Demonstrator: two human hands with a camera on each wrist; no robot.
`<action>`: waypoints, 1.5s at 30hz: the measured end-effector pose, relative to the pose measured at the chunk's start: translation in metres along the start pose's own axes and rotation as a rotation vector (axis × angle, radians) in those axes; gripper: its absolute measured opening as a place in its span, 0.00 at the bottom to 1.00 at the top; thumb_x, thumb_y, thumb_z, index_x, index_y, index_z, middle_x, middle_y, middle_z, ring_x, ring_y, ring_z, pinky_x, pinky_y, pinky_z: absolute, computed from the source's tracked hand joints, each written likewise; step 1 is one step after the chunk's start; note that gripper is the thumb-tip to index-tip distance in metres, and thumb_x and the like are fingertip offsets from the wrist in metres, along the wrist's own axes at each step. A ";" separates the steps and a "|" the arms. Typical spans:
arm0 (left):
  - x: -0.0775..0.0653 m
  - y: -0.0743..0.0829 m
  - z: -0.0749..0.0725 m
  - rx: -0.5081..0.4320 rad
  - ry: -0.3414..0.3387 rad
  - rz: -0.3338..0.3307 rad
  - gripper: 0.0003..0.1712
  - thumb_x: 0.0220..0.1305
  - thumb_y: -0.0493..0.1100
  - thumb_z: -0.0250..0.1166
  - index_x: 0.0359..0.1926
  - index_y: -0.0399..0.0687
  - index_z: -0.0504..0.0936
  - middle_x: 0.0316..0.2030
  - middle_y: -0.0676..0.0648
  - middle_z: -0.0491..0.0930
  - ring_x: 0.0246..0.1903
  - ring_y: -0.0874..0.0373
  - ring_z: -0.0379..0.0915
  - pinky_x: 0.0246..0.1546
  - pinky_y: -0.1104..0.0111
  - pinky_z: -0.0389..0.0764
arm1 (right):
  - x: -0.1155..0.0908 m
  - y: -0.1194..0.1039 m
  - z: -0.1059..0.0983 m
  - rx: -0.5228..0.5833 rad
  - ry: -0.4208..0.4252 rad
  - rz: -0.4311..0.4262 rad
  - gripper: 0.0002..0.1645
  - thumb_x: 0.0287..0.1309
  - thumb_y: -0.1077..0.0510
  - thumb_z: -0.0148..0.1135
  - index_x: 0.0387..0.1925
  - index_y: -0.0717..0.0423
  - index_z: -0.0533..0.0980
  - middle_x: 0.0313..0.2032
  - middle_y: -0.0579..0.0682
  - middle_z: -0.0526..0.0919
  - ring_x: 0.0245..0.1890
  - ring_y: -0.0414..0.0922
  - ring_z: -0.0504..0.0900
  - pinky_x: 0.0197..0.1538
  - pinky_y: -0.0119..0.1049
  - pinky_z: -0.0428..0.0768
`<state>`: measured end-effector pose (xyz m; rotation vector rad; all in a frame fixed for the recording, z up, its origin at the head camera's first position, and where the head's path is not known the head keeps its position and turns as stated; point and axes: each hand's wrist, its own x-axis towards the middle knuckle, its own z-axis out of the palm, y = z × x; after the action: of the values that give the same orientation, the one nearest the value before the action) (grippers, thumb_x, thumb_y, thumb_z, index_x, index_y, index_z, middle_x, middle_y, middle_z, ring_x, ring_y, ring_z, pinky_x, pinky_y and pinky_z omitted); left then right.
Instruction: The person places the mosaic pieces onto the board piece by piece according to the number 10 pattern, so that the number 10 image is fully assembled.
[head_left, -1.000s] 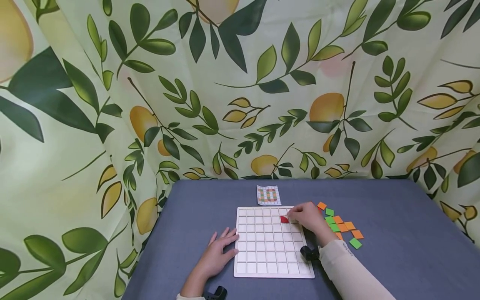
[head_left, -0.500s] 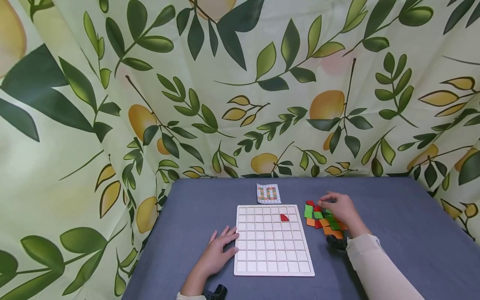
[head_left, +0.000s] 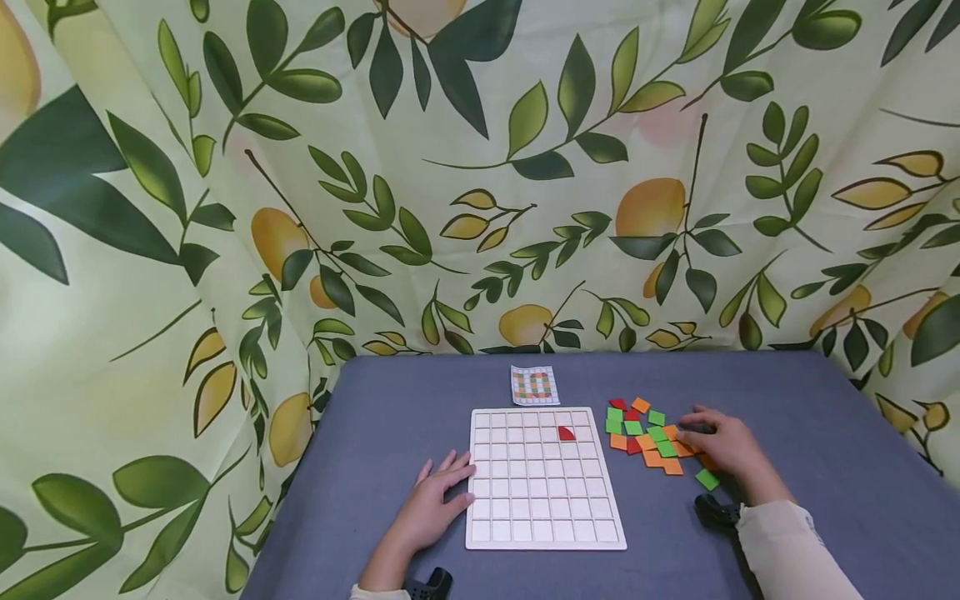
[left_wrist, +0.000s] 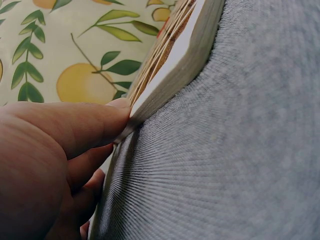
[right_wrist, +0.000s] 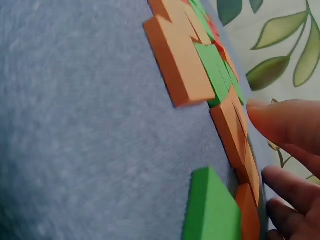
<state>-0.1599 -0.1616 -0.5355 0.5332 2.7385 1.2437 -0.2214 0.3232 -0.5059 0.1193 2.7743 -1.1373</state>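
My left hand point(head_left: 437, 502) rests along the left edge of the white grid board point(head_left: 517, 533), its thumb and fingertips touching the rim. In the left wrist view the thumb point(left_wrist: 95, 122) lies against the board's side point(left_wrist: 172, 82). A red quarter-circle tile point(head_left: 566, 433) sits in a cell near the board's upper right. My right hand point(head_left: 723, 443) hovers at the right side of the loose tiles, over some orange ones point(right_wrist: 232, 132). Between its thumb point(right_wrist: 285, 120) and its fingers is a gap with nothing held. A green tile point(head_left: 707, 479) lies just below that hand.
Several green, orange and red tiles point(head_left: 633, 427) are spread right of the board. Behind the board lies a small printed card point(head_left: 535, 386) with a coloured grid pattern. The grey-blue table point(head_left: 390, 417) meets a leaf-and-fruit patterned curtain point(head_left: 450, 275) at the back.
My right hand has left the board's upper right corner, passed over the tiles and reached their right side. The red tile stays in its cell. My left hand keeps its place.
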 end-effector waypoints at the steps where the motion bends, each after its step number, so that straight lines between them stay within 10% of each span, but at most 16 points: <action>1: 0.000 0.000 0.000 0.000 0.003 0.001 0.25 0.65 0.44 0.65 0.62 0.43 0.78 0.69 0.47 0.69 0.73 0.40 0.54 0.73 0.37 0.40 | 0.000 0.001 0.001 -0.013 -0.007 -0.013 0.34 0.62 0.44 0.64 0.58 0.66 0.76 0.70 0.74 0.55 0.69 0.76 0.49 0.64 0.76 0.53; 15: -0.003 0.001 -0.002 0.005 -0.001 -0.005 0.25 0.65 0.44 0.65 0.62 0.44 0.78 0.69 0.47 0.70 0.73 0.39 0.55 0.72 0.35 0.41 | 0.004 0.003 0.011 -0.056 -0.033 -0.047 0.33 0.60 0.45 0.66 0.56 0.65 0.77 0.71 0.75 0.49 0.71 0.76 0.37 0.65 0.79 0.43; 26: -0.002 0.002 -0.002 0.004 0.002 -0.005 0.25 0.65 0.44 0.65 0.62 0.43 0.78 0.69 0.47 0.69 0.73 0.40 0.54 0.72 0.36 0.41 | 0.005 0.004 0.009 0.015 -0.038 -0.007 0.24 0.53 0.44 0.71 0.32 0.61 0.76 0.73 0.74 0.47 0.72 0.74 0.31 0.67 0.77 0.40; 45: 0.000 0.003 -0.002 -0.007 -0.011 -0.022 0.25 0.65 0.44 0.65 0.62 0.44 0.78 0.69 0.48 0.69 0.73 0.40 0.54 0.72 0.36 0.40 | -0.002 -0.005 0.008 0.056 -0.004 0.036 0.30 0.66 0.42 0.58 0.48 0.67 0.80 0.72 0.72 0.53 0.73 0.72 0.36 0.68 0.75 0.44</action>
<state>-0.1597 -0.1612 -0.5313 0.5068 2.7226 1.2407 -0.2194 0.3146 -0.5078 0.1717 2.7264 -1.2055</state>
